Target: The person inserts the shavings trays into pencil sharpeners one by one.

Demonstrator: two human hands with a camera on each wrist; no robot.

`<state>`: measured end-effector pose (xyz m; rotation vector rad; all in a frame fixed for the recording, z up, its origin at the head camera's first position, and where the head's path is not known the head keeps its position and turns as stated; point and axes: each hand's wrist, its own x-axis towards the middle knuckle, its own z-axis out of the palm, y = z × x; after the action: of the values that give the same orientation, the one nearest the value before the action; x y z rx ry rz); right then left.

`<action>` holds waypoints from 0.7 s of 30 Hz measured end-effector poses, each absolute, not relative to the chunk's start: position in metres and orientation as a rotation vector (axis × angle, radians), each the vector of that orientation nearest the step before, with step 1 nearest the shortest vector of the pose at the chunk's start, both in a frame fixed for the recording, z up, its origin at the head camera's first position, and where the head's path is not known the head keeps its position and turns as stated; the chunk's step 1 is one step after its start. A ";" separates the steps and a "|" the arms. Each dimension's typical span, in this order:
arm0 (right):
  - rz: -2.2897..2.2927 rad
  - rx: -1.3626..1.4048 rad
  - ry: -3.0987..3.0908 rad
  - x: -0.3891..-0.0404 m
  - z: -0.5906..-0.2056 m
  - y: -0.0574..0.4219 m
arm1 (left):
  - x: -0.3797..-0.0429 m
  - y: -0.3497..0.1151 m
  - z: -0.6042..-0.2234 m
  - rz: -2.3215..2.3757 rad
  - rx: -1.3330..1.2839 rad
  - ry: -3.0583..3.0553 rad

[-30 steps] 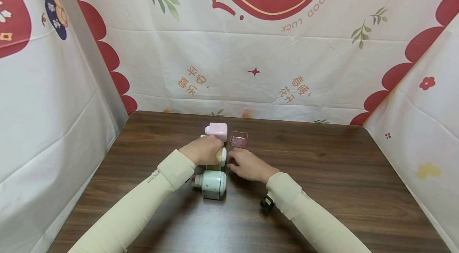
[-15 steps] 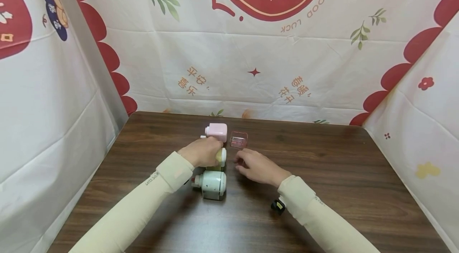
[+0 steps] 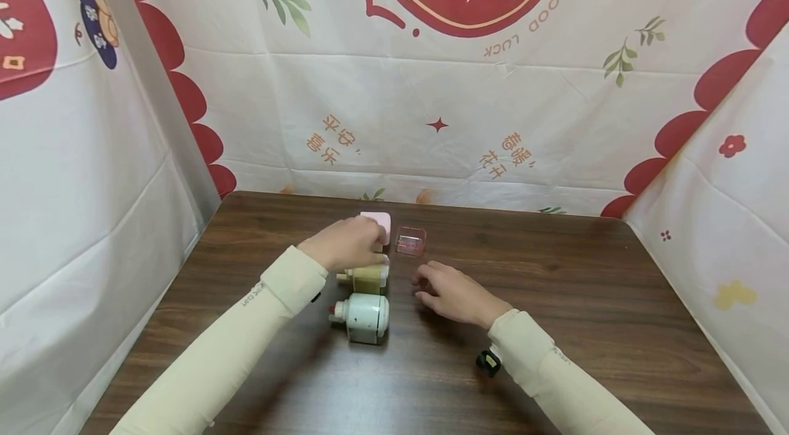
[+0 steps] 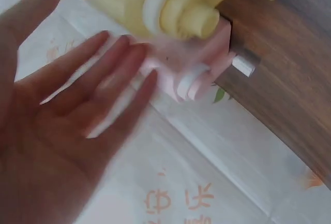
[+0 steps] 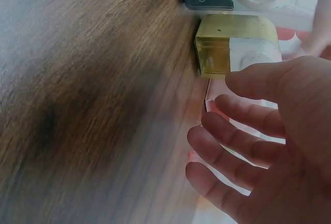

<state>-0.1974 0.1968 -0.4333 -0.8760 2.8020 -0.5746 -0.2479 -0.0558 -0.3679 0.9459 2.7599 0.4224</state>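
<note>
Three pump bottles lie on their sides in a row on the table, pump ends to the left. The pale green bottle (image 3: 365,318) is nearest, the yellow bottle (image 3: 370,277) in the middle, the pink bottle (image 3: 378,221) farthest and partly hidden. My left hand (image 3: 346,243) is over the gap between yellow and pink; the left wrist view shows its fingers (image 4: 98,79) spread and holding nothing, beside the yellow pump head (image 4: 189,19). My right hand (image 3: 456,291) hovers right of the yellow bottle's base (image 5: 238,32), fingers loosely bent around nothing.
A small clear box with red edges (image 3: 411,241) stands right of the pink bottle. The brown wooden table (image 3: 555,270) extends to both sides. Printed white cloth (image 3: 370,92) hangs behind and along both sides. A black wrist camera (image 3: 489,362) sits under my right sleeve.
My left hand has let go of the yellow bottle and risen away toward the pink one, uncovering the yellow pump. My right hand has drawn back to the right, away from the bottles.
</note>
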 end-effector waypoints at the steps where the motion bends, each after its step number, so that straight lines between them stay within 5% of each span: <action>1: -0.575 -0.871 2.802 -0.197 -0.433 0.197 | -0.251 -0.057 -0.365 0.443 0.959 2.763; 21: -0.563 -0.906 2.803 -0.193 -0.436 0.195 | -0.303 -0.056 -0.370 0.328 0.739 2.782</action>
<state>-0.1928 0.1949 -0.4361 -0.9062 2.8033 -0.5630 -0.3025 -0.0564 -0.3696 0.7387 2.7815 0.3279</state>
